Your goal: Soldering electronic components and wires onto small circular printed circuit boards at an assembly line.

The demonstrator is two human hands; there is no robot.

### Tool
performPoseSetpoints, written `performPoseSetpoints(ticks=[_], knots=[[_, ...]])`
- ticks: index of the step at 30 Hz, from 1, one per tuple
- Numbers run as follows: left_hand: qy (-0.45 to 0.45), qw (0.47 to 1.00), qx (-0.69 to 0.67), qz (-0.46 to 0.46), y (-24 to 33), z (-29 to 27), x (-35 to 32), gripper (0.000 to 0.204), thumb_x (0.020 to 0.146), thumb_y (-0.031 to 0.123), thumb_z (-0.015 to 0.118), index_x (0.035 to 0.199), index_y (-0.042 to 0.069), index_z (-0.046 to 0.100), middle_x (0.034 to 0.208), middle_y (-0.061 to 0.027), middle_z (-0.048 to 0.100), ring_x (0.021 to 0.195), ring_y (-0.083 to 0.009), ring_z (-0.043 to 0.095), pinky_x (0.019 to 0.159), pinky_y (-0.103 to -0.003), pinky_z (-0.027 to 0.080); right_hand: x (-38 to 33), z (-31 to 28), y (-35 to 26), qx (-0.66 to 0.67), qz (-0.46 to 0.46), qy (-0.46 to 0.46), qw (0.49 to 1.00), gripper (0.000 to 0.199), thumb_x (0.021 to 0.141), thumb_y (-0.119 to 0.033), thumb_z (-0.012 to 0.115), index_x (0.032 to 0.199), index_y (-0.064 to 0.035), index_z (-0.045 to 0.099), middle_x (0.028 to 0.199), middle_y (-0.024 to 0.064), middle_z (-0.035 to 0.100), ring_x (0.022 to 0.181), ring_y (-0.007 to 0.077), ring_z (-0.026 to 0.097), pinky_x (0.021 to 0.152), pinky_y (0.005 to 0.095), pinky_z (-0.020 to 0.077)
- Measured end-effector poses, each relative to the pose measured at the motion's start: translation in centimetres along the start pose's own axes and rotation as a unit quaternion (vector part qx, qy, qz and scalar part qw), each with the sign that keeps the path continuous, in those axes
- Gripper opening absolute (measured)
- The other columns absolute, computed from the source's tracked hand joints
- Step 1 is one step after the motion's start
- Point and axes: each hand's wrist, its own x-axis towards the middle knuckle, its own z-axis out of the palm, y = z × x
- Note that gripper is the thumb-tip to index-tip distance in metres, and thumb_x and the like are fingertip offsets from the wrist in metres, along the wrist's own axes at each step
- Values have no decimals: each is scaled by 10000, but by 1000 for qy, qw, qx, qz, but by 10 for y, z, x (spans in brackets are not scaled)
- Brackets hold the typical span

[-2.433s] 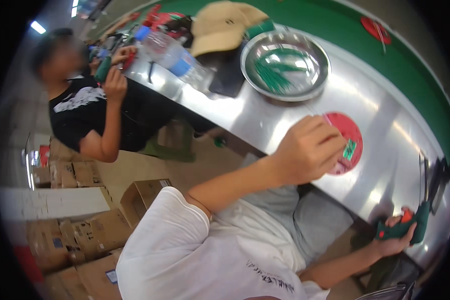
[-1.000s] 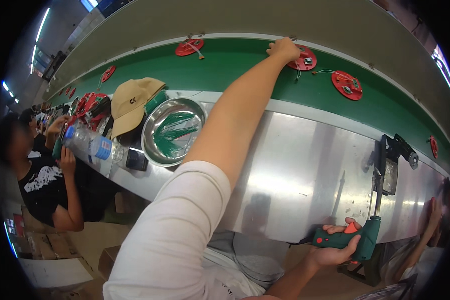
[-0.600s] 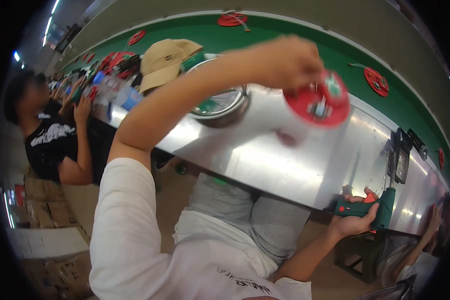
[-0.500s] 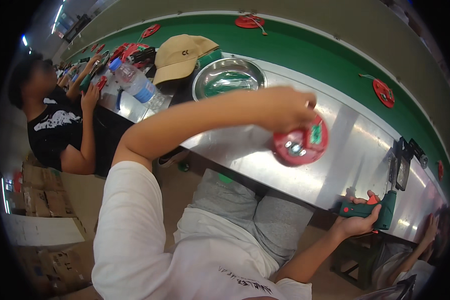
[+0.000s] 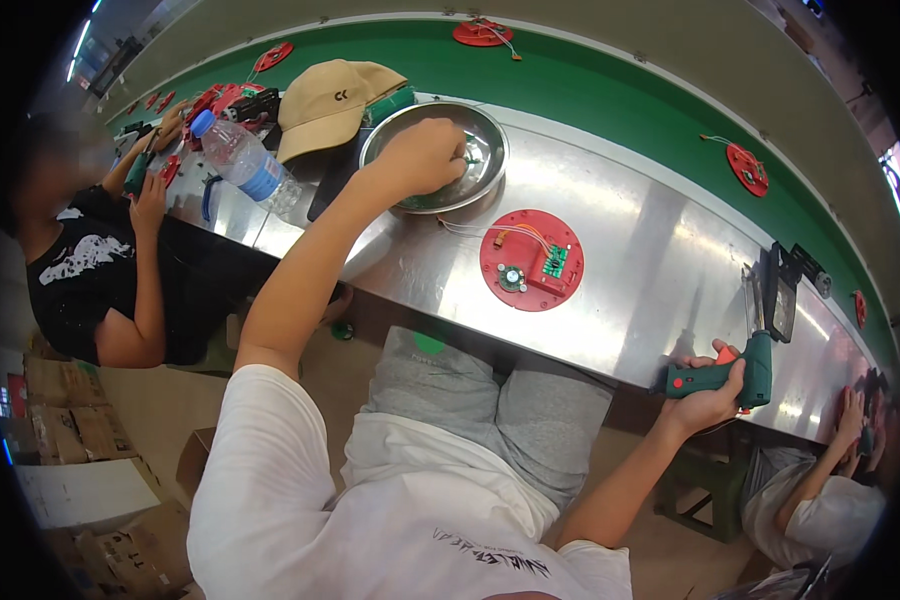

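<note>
My left hand (image 5: 425, 157) reaches into a round steel bowl (image 5: 495, 185), its fingers bent together. Whatever they pinch is hidden; small green pieces partly show in the bowl. To the right of the bowl, a round red plastic part (image 5: 505, 290) lies on the metal worktop. It carries a small green circuit board (image 5: 556, 262), a round metal component and white wires running to a connector. At the front edge on the right, my right hand (image 5: 708, 400) grips a dark green pistol-shaped power tool (image 5: 757, 375) with a red trigger, its head pointing away from me.
A tan cap (image 5: 320, 105) and a water bottle (image 5: 245, 160) stand left of the bowl. Behind runs a green belt (image 5: 610, 95) bearing red discs (image 5: 747, 170). A black holder (image 5: 782, 290) sits at right. Co-workers (image 5: 90, 260) work on both sides.
My left hand has let go of the red part and moved left into the bowl. The red part now lies flat on the worktop. My right hand still holds the green tool.
</note>
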Motion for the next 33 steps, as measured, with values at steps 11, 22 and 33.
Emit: performPoseSetpoints(ticks=[11,22,33], knots=[[19,995,-100,14,-9,-11,7,246,952,184,616,956,-50,693,942,-228,722,913,-407,695,844,-453,546,-2,2,-3,0,-14,2,1000,349,1062,-261,513,1132,66,612,1037,207,693,560,194,630,545,384,568],[141,955,-258,35,5,-27,-14,141,1032,97,628,1055,-36,666,862,-69,706,773,-133,646,735,-280,525,-4,4,-5,-32,-31,-5,999,393,1077,-301,486,1140,61,625,1027,190,698,581,178,608,568,358,538],[203,928,-264,170,98,-10,-64,79,881,-11,691,958,3,690,811,-108,657,664,-226,652,603,-341,514,-71,1,-28,-42,-53,-226,972,515,962,-206,614,1351,130,577,1095,244,711,608,212,648,576,327,540]])
